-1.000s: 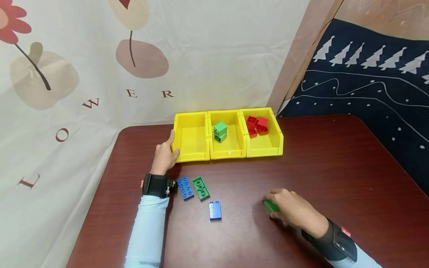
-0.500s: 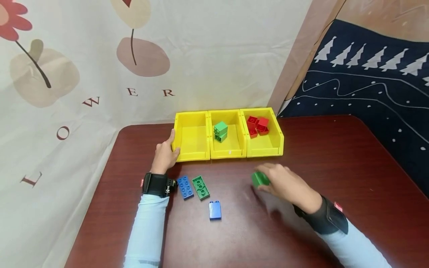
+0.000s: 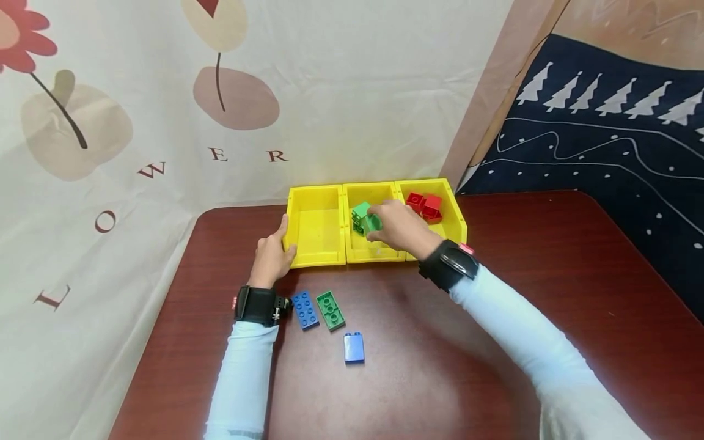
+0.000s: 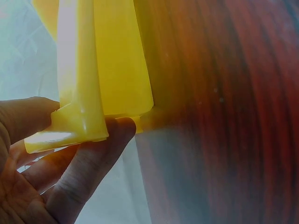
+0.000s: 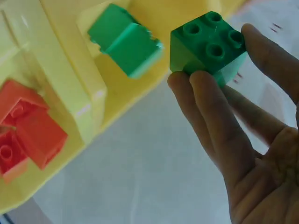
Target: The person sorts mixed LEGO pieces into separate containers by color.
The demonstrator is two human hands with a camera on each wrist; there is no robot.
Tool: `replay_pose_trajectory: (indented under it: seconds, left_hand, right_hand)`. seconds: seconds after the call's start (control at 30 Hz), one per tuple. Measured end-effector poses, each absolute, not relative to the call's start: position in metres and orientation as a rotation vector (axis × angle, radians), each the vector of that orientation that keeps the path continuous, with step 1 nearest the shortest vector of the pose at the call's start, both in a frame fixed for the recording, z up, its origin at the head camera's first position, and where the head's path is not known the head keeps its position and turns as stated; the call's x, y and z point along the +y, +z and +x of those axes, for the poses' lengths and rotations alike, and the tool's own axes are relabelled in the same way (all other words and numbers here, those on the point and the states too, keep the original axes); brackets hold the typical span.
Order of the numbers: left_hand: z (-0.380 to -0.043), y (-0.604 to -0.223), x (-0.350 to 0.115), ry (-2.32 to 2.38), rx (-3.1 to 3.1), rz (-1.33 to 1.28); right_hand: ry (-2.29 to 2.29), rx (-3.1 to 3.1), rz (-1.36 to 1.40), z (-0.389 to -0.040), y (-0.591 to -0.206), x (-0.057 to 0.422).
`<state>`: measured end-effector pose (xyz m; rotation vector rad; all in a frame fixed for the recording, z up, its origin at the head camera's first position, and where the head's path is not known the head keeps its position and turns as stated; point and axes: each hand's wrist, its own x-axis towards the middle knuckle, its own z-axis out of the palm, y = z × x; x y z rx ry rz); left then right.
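Observation:
My right hand (image 3: 404, 226) pinches a green toy brick (image 5: 205, 46) between thumb and fingers, over the middle yellow bin (image 3: 379, 252). In the right wrist view its studs face the camera. Close by, other green bricks (image 5: 126, 42) sit inside that bin. At the left end of the row, my left hand (image 3: 269, 260) grips the side wall of the left yellow bin (image 3: 316, 229). The left wrist view shows thumb and fingers on either side of the bin's edge (image 4: 77, 112). No bricks lie in this left bin.
Red bricks (image 3: 431, 206) lie in the right yellow bin (image 3: 453, 229). On the brown table (image 3: 440, 366), before the bins, are a studded blue brick (image 3: 305, 310), an upturned green brick (image 3: 331, 310) and another blue brick (image 3: 354, 348). A printed cloth (image 3: 357, 91) hangs behind.
My right hand has carried the green brick from the table's right front, up and leftward, to the middle bin. The left hand stays on the left bin.

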<state>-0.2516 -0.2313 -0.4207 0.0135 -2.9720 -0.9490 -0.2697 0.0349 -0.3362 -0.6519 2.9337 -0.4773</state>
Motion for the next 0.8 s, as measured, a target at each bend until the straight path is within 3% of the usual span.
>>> replay_pose_trajectory:
  seconds: [0.3,0.8]
  left_hand:
    - [-0.253,-0.42,-0.231,-0.945,-2.97,0.005]
    - [-0.254,-0.422,-0.231,-0.944,-2.975,0.002]
  right_hand:
    - [-0.34,2.812,-0.572,-0.302,-0.36,0.01]
    - [-0.212,2.872,-0.635,-0.311,-0.389,0.005]
